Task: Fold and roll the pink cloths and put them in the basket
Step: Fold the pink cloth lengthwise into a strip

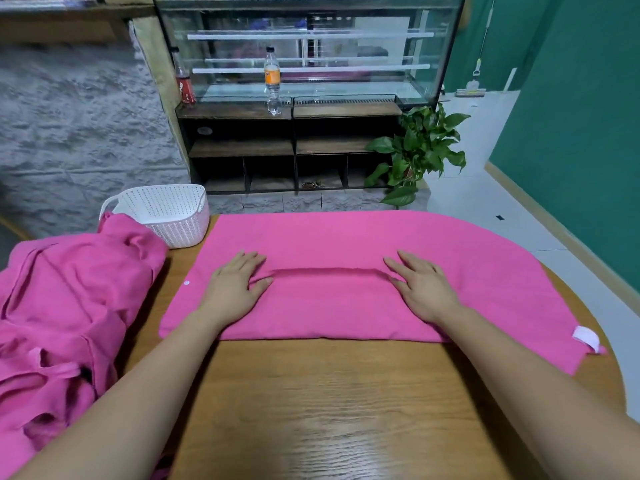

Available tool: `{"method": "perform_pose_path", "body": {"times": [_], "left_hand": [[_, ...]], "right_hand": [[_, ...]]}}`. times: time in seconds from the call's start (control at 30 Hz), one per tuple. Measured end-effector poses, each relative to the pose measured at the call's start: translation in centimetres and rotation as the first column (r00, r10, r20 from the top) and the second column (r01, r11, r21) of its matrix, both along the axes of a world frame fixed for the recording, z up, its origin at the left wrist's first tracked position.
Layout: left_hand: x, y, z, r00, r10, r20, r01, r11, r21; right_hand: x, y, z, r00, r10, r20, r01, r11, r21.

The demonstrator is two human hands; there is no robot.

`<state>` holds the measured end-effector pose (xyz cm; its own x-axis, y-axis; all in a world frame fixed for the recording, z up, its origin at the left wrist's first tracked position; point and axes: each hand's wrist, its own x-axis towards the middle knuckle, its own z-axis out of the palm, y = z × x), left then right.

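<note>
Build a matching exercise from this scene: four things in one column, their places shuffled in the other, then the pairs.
Things
1. basket
2. flat cloth
3. cloth heap
4. plant

Places
a. under the left hand and right hand
b. right of the shelves
c. far left corner of the table
d. crumpled at the table's left edge

Pairs: 1-c, 2-a, 3-d, 4-b

A glass display case (308, 50) tops dark wooden shelving (291, 147) — grey stone wall (79, 133) left, green wall (581, 116) right.
</note>
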<state>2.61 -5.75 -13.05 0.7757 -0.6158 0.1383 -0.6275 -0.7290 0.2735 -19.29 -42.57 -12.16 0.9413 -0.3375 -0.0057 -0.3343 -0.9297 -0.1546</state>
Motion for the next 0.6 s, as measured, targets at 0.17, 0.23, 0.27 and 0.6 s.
{"method": "perform_pose_path", "body": {"times": [0.17,0.23,0.27,0.6], "left_hand": [[-1.5,0.3,0.1,0.999,-0.005,-0.04,0.008,0.997,0.08],[-2.7,0.7,0.2,0.999,-0.005,-0.041,0.009,0.996,0.093],[-3.6,0.9,0.2,0.999,-0.003,-0.04,0.006,0.996,0.093],[-15.0,7.0,-0.5,0.999,-0.038,-0.02,0.04,0.997,0.07]], "right_hand": [[-1.4,0.5,-0.8,0.998,-0.019,0.055,0.018,1.0,0.022],[-2.7,1.1,-0.9,0.998,-0.018,0.068,0.017,1.0,0.016],[-3.5,1.5,-1.0,0.997,-0.013,0.071,0.012,1.0,0.012],[-15.8,7.2,-1.1,0.994,0.041,0.098,-0.042,0.999,0.003]]}}
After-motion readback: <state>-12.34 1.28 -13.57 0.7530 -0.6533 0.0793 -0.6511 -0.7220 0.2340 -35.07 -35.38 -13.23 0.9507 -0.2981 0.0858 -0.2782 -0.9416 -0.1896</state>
